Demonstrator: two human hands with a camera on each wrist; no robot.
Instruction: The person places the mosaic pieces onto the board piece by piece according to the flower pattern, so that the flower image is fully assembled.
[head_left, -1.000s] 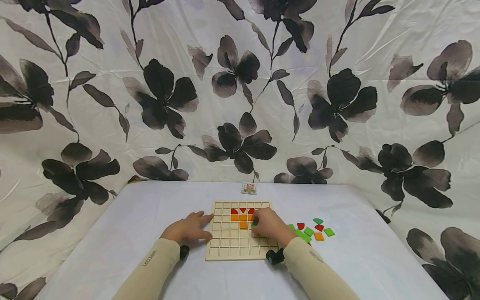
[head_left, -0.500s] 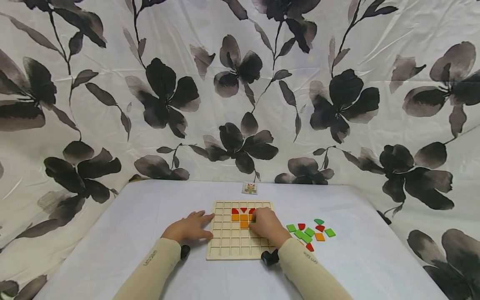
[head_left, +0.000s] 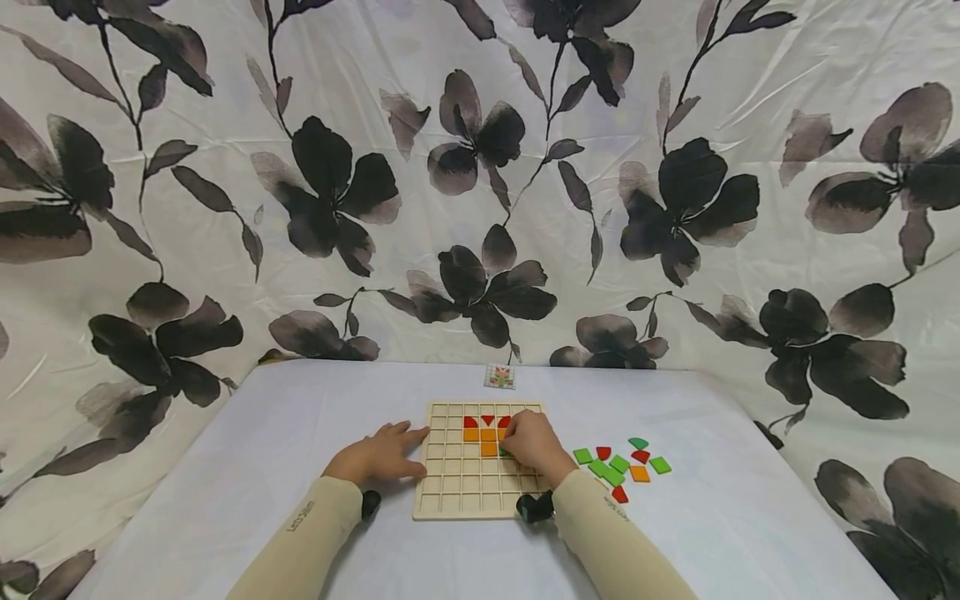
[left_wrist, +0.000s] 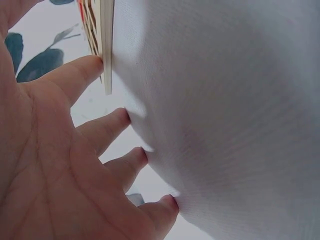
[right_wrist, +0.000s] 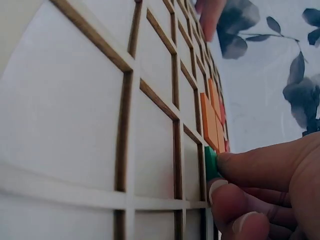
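Observation:
A wooden grid board (head_left: 457,492) lies on the white table. My right hand (head_left: 538,446) is over its right half, thumb and fingertips pinching a dark green tile (right_wrist: 211,162) at a cell beside the orange tiles (right_wrist: 209,120). In the head view that hand mostly hides the green tile. Red tiles (head_left: 487,421) fill cells in a row above the orange ones. My left hand (head_left: 375,454) lies at the board's left edge with fingers spread; in the left wrist view one fingertip touches the board's side and the other fingertips rest on the tablecloth.
Right of the board lie loose pieces: several light green tiles (head_left: 597,468), an orange tile (head_left: 640,473), a red piece (head_left: 619,494) and a dark green piece (head_left: 638,443). A small patterned card (head_left: 499,377) lies near the far table edge, before a floral curtain (head_left: 480,208).
My right hand has shifted slightly left and brought the green tile down to the cell beside the lower orange tile. The left hand stays at the board's edge.

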